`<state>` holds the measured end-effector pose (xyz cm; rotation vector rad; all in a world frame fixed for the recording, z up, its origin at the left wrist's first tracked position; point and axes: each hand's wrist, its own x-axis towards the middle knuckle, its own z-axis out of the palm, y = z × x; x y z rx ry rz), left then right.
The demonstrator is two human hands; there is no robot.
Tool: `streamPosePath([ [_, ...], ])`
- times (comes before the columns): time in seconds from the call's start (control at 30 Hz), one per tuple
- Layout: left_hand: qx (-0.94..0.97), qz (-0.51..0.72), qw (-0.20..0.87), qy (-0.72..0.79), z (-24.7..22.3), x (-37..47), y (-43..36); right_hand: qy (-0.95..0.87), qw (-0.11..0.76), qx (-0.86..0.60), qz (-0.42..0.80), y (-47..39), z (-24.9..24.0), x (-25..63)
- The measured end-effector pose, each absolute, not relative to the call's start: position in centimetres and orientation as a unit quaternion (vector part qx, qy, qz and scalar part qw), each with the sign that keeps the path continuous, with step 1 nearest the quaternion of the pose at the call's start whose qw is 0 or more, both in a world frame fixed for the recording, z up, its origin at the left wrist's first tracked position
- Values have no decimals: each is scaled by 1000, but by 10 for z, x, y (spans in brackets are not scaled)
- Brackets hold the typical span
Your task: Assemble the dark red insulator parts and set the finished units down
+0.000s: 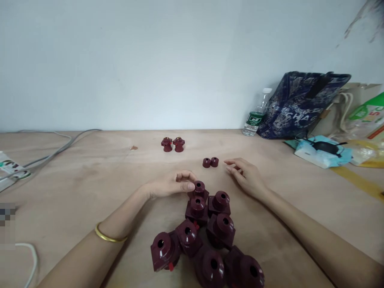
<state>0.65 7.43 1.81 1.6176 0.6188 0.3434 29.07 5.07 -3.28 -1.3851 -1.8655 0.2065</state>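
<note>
My left hand (174, 184) has its thumb and fingers around the top of a dark maroon plastic part (199, 186), the farthest in a cluster. This part has a round knob with a hole over a square base. Several like it stand close together nearer me, among them one (221, 201) on the right and one (164, 248) at the front left, showing a red tab. My right hand (246, 176) rests on the table, holding nothing, its fingers slightly apart. Just left of its fingertips sit two small maroon caps (210, 162) with holes.
Two maroon pieces with brassy tops (173, 144) stand farther back on the wooden table (75, 208). A water bottle (256, 116), a dark patterned bag (297, 108) and a blue tissue pack (318, 152) are at the back right. Grey cables (60, 150) run along the left.
</note>
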Motion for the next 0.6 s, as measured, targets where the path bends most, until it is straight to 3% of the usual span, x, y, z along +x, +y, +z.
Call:
streamPosePath([
  [0.2, 683, 101, 668, 278, 24, -2, 75, -732, 371, -567, 66, 61, -41, 283],
  [0.27, 709, 150, 592, 352, 22, -3, 83, -745, 357, -561, 57, 67, -42, 278],
  [0.37, 698, 336, 366, 516, 14, -5, 110, -779, 330, -531, 52, 74, -43, 271],
  [0.43, 650, 417, 274, 573, 8, -7, 136, -791, 323, -516, 61, 76, -42, 269],
  [0.6, 614, 469, 232, 591, -7, -8, 188, -778, 345, -521, 59, 70, -42, 270],
])
